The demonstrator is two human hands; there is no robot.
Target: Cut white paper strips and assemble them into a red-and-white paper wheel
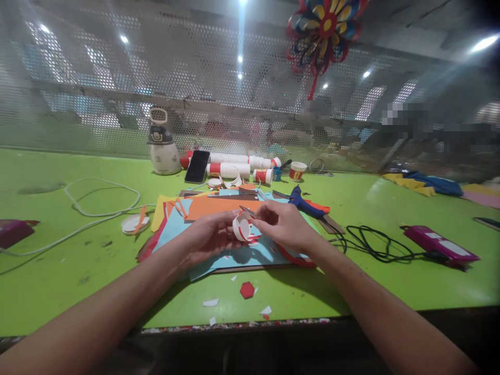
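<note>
Near the middle of the table, my left hand (211, 232) is closed round a cut-down white paper cup (241, 228) with red strips at its lower edge. My right hand (283, 221) is closed beside the cup, its thumb and fingertips close to the rim. Thin pointed scissors blades (248, 211) stick out from its fingers toward the cup. A red curved scissors handle (299, 260) shows below that hand; the join between is hidden by the fingers. Under both hands lie light blue paper sheets (203, 263) and an orange sheet (207, 207).
A blue glue gun (304, 203) lies right of the papers, its black cable (375, 250) near a purple box (441, 244). Behind are a phone (197, 166), stacked paper cups (228, 170) and a white bottle (164, 151). Paper scraps (211, 302) and a red hexagon (247, 290) lie in front.
</note>
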